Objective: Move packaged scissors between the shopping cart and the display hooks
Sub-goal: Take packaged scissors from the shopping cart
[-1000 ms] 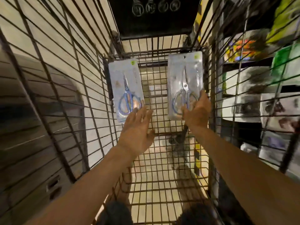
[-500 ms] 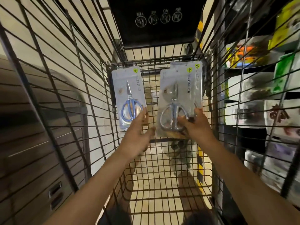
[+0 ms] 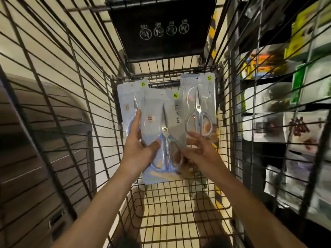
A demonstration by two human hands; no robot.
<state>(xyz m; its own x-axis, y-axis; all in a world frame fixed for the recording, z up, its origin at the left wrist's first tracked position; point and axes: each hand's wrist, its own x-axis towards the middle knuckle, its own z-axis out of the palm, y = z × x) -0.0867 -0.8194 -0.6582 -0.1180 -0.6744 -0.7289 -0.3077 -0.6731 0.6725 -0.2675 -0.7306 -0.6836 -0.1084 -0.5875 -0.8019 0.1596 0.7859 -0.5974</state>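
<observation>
The wire shopping cart (image 3: 89, 111) fills the view, and every place below is given against its far end wall. Beyond the cart's left side stands a brown panelled fixture (image 3: 35, 140), blurred.

Against the left part of the end wall stands the left scissors pack (image 3: 128, 101), upright, blue handles showing behind the fingers. The left hand (image 3: 138, 151) holds it together with the middle scissors pack (image 3: 161, 126): the straight fingers lie along the left pack's face, and the thumb presses onto the front of the middle pack, pinching it near the scissors' pivot. The middle pack stands in front of the end wall, nearer the camera than the other two, overlapping the left pack's right edge and the right pack's lower left corner. Its lower edge hangs above the cart floor.

The right hand (image 3: 202, 151) comes in just right of the middle pack, fingers loosely spread; its fingertips touch the pack's right edge and reach toward the bottom of the right scissors pack (image 3: 198, 104), though whether they grip either one I cannot tell. That right pack leans upright against the right part of the end wall, silver handles visible.

Above the end wall hangs a black panel (image 3: 161, 27) with round white symbols. Outside the cart's right side are blurred store shelves (image 3: 279, 108) of packaged goods.
</observation>
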